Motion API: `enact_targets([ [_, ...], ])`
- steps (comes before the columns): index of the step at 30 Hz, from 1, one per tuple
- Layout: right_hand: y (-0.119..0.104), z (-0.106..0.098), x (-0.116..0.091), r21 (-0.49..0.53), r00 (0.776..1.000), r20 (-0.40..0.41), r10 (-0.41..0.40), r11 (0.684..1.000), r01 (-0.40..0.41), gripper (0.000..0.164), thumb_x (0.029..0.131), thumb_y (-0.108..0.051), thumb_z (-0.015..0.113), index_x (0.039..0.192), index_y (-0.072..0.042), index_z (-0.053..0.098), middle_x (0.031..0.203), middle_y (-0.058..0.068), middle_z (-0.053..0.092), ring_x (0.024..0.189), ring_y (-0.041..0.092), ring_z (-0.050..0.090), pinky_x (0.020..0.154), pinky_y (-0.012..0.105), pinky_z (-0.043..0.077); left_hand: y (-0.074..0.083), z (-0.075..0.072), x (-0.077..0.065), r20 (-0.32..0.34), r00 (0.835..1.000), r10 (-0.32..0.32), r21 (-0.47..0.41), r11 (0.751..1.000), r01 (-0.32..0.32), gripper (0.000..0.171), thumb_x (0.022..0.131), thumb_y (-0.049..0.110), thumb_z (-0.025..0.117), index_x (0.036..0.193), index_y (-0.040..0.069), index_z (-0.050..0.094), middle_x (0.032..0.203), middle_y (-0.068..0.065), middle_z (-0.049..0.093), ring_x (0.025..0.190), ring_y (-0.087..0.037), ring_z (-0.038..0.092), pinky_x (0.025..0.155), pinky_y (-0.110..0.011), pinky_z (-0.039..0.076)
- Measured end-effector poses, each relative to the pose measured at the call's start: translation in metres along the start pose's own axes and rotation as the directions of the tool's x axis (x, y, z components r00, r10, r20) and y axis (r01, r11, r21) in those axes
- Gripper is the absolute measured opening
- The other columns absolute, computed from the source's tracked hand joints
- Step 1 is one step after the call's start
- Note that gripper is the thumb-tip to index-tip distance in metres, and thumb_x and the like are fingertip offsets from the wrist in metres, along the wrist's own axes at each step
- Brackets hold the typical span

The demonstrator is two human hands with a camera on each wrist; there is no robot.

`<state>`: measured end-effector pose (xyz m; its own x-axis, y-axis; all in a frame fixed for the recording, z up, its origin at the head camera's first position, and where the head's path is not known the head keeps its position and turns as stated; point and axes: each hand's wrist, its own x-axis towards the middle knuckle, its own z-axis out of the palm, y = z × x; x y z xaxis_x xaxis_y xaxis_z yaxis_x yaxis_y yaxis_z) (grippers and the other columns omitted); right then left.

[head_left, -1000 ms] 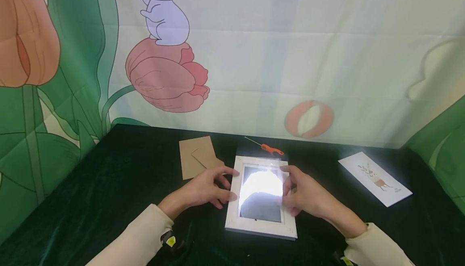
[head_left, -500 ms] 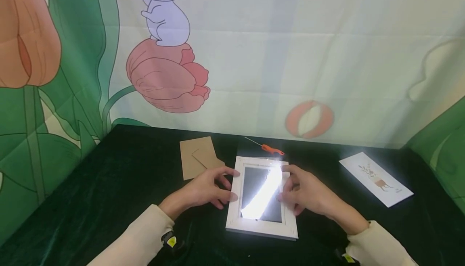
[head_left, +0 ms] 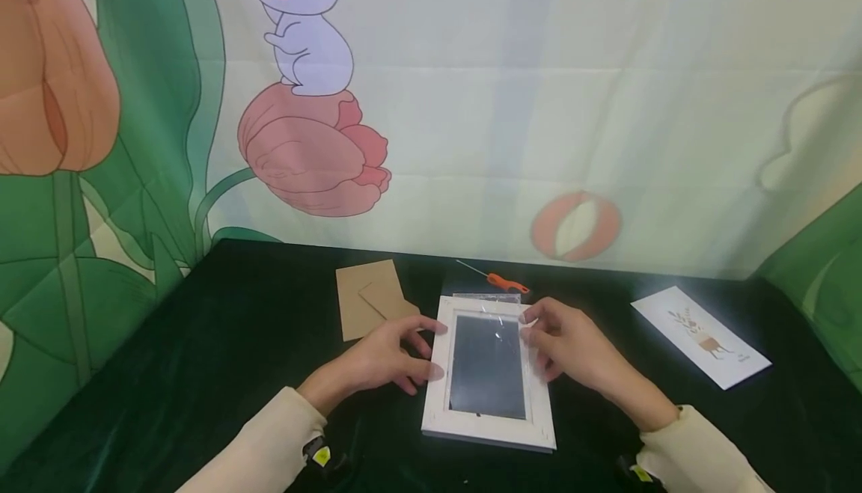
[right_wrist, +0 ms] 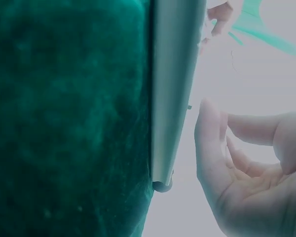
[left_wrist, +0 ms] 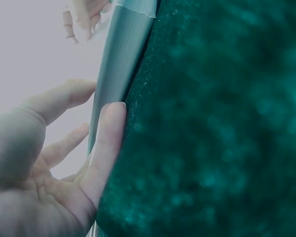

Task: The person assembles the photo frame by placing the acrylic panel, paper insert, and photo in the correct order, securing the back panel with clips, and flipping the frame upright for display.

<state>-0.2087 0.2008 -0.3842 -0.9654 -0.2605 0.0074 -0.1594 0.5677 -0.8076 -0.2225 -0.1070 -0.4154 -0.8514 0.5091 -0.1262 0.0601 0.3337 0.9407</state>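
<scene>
A white picture frame (head_left: 485,433) lies on the dark cloth, its opening facing up. Over that opening rests a clear plastic sheet (head_left: 488,367), whose far end overlaps the frame's far edge. My right hand (head_left: 572,340) pinches the sheet's right side between thumb and index finger; in the right wrist view the tips of that hand (right_wrist: 256,163) meet beside the frame's side wall (right_wrist: 176,89). My left hand (head_left: 384,354) holds the frame's left side, thumb and index finger on its edge. The left wrist view has one finger (left_wrist: 111,128) along the outer wall.
Behind my left hand lie brown boards (head_left: 367,291), one partly over another. An orange-handled screwdriver (head_left: 506,282) lies beyond the frame. At the right is a white card (head_left: 700,336) with a printed plant drawing. A printed curtain (head_left: 458,119) hangs behind the table.
The bright glare has left the clear sheet, which has tilted and shifted toward the frame's far edge. My right thumb has moved slightly farther away along the frame. The left hand keeps its hold.
</scene>
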Motion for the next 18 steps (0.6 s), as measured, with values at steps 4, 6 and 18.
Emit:
enact_targets([
  [4,0.002,-0.003,0.004,-0.002,1.0,0.0,0.01,1.0,-0.01,0.026,0.097,-0.01,0.078,0.118,0.0,0.066,0.099,0.011,0.069,0.075,0.023,0.07,0.063,0.037,0.064,-0.001,-0.001,-0.001,-0.001,1.0,0.012,0.001,1.0,-0.012,0.061,0.09,0.004,0.084,0.146,0.005,0.058,0.11,-0.016,0.061,0.076,-0.026,0.073,0.066,-0.041,0.066],
  [6,0.003,-0.006,0.007,0.008,1.0,0.026,0.011,1.0,-0.012,0.026,0.096,-0.01,0.079,0.117,-0.001,0.066,0.1,0.012,0.069,0.078,0.024,0.07,0.065,0.037,0.065,0.0,-0.001,-0.001,-0.001,1.0,0.014,0.002,1.0,-0.014,0.061,0.091,0.004,0.083,0.146,0.005,0.058,0.11,-0.016,0.061,0.077,-0.026,0.073,0.067,-0.04,0.066],
  [18,0.01,-0.016,0.023,0.038,0.982,0.161,-0.104,0.994,0.099,0.065,0.096,-0.004,0.076,0.152,0.004,0.044,0.098,0.01,0.067,0.079,0.026,0.067,0.068,0.036,0.063,0.001,-0.001,-0.003,0.002,1.0,0.007,-0.016,1.0,-0.007,0.061,0.09,0.003,0.084,0.145,0.004,0.058,0.109,-0.016,0.061,0.076,-0.026,0.073,0.066,-0.041,0.066],
])
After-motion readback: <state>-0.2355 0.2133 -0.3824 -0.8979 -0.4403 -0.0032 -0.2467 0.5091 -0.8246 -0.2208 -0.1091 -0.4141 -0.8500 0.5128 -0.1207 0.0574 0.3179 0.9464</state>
